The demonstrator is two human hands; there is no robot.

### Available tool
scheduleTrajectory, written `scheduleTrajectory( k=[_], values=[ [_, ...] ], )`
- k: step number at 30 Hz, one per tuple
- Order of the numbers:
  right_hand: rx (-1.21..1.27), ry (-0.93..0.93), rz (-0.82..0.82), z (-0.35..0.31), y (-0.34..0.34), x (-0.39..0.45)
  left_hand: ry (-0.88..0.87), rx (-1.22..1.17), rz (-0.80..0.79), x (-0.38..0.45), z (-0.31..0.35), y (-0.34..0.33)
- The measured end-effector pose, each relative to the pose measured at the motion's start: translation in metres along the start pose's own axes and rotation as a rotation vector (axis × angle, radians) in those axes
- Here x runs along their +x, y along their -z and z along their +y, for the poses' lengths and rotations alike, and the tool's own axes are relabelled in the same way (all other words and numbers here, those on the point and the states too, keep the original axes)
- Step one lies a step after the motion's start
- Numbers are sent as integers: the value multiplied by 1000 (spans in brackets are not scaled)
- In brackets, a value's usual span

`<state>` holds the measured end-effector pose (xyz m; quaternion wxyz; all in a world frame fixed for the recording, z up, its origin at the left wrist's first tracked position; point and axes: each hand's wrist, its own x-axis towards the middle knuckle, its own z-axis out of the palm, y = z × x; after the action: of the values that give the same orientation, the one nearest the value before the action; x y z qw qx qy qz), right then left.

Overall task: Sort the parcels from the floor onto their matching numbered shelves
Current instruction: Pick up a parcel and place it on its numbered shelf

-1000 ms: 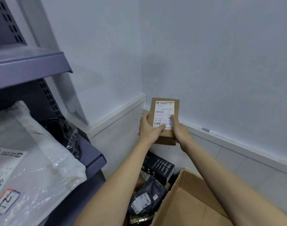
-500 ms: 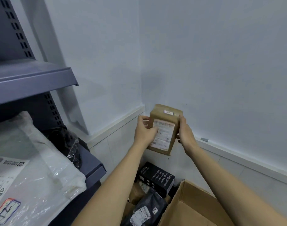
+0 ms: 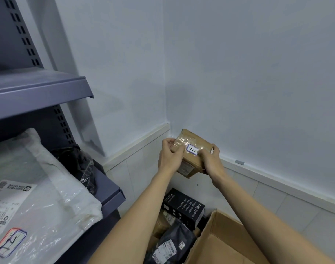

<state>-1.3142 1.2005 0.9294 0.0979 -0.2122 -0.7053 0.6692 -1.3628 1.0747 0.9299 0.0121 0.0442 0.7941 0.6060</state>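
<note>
Parcels, five in view. One small brown box [image 3: 196, 149], cardboard, taped glossy, small white sticker [image 3: 192, 149] with handwritten mark; held in the air before the wall corner, left hand [image 3: 169, 156] and right hand [image 3: 210, 161] each with fingers curled round an end. One white plastic mailer [image 3: 48, 197] (printed label, crinkled) and one dark bag [image 3: 81, 166] on the lower grey metal shelf [image 3: 113, 195]; upper shelf [image 3: 48, 92] above. Below the arms: one black box [image 3: 183, 206], one black mailer [image 3: 172, 244], one open cardboard carton [image 3: 220, 244]. Walls [image 3: 258, 73] pale, tiled below.
</note>
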Motion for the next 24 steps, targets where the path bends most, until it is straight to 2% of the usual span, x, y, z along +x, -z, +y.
scheduleTrajectory(
  k=[12,17,24],
  values=[
    [-93,131,50,-16,-1,-10,-32,12,13,-1,-5,5],
    [-121,189,62,-32,0,-16,-47,-5,38,-10,25,14],
    [-2,275,39,-62,16,-36,-159,14,100,-34,80,24]
  ],
)
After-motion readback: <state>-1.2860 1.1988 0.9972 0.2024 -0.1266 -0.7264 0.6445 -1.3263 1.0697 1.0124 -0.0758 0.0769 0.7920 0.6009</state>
